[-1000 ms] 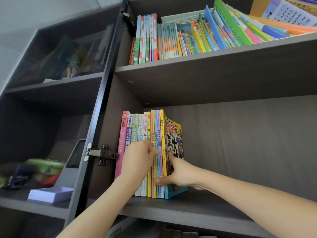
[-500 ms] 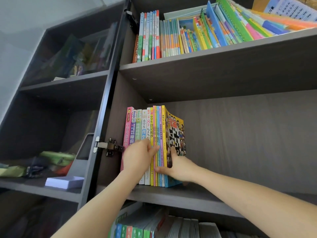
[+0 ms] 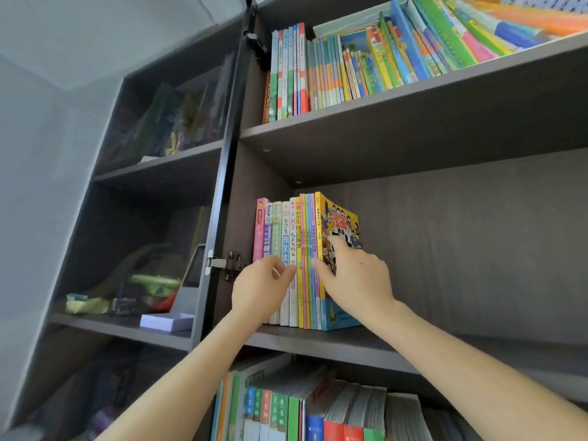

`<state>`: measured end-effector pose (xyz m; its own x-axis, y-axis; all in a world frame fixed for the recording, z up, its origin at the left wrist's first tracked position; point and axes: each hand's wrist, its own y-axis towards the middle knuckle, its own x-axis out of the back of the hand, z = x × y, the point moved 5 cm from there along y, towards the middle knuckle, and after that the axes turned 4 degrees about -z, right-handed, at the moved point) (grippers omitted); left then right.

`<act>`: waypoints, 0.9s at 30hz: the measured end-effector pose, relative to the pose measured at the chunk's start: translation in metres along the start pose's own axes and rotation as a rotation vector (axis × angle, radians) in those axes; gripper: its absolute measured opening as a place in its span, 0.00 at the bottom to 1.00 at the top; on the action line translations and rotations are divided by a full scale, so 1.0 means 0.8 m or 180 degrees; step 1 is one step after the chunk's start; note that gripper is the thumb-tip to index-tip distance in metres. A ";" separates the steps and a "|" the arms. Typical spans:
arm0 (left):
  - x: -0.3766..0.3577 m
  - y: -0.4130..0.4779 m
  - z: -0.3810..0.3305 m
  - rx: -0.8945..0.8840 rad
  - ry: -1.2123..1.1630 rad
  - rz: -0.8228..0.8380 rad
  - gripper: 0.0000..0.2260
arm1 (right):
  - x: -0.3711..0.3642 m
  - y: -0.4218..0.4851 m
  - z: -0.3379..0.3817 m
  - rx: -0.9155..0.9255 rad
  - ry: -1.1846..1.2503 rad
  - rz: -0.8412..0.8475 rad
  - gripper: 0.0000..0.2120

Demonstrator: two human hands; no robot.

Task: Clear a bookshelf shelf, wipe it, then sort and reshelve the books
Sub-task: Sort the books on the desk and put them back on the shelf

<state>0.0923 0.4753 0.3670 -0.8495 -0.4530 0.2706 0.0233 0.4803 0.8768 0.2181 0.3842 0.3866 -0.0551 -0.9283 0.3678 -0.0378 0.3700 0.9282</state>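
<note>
1. Task object: the row of books (image 3: 299,243) stood upright at the left end of the middle shelf (image 3: 429,354), packed against the cabinet's side wall. To the right of the row the shelf was bare. I judged reshelving begun, not finished.
2. My right hand (image 3: 356,281) lay against the right end of the row, fingers apart and fairly straight. The fingertips were on the cover of the yellow book (image 3: 345,222) and the thumb was at its spine. It pressed and did not clamp. I judged this bracing kept the unsupported end from toppling rightward.
3. My left hand (image 3: 259,291) was in front of the row's left half, fingers bent against the spines. Whether it pinched a book I cannot tell. It likely levelled the spines while the right hand squeezed the row together.
4. Change from half a second before: my right hand had risen from the foot of the row to about its mid-height. My left fingers had curled from a flatter reach. The row stood in the same place, upright.
</note>
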 end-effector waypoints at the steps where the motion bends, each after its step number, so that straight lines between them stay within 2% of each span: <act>1: 0.010 -0.005 0.001 0.0064 -0.0079 -0.0059 0.11 | 0.013 -0.008 0.011 0.0162 0.0069 -0.0216 0.18; 3: 0.033 -0.022 0.003 0.0183 -0.0289 -0.0211 0.09 | 0.032 -0.031 0.036 0.0561 0.0309 -0.0585 0.14; 5: 0.061 -0.051 0.006 0.0264 -0.0416 -0.0388 0.10 | 0.037 -0.059 0.066 0.0883 0.0750 -0.0643 0.13; 9: 0.123 -0.136 0.026 0.0485 -0.0171 -0.0452 0.10 | 0.019 -0.112 0.132 0.1187 0.1499 0.0094 0.13; 13: 0.205 -0.221 0.060 0.0791 0.0507 -0.0418 0.08 | 0.012 -0.166 0.197 0.1219 0.2091 0.0527 0.11; 16: 0.283 -0.293 0.074 0.1104 0.0660 -0.0367 0.09 | 0.018 -0.220 0.252 0.1326 0.2540 0.0991 0.12; 23: 0.492 -0.469 0.067 0.1611 0.1262 -0.0397 0.07 | 0.076 -0.378 0.412 0.1934 0.3145 0.2011 0.10; 27: 0.585 -0.535 0.059 0.1669 0.1539 -0.0458 0.09 | 0.106 -0.446 0.489 0.1874 0.3253 0.2332 0.09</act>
<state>-0.3401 0.0935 0.0997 -0.4943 -0.7618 0.4187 -0.4298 0.6328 0.6441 -0.1634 0.1884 0.0650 0.4922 -0.0386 0.8696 -0.7424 0.5031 0.4425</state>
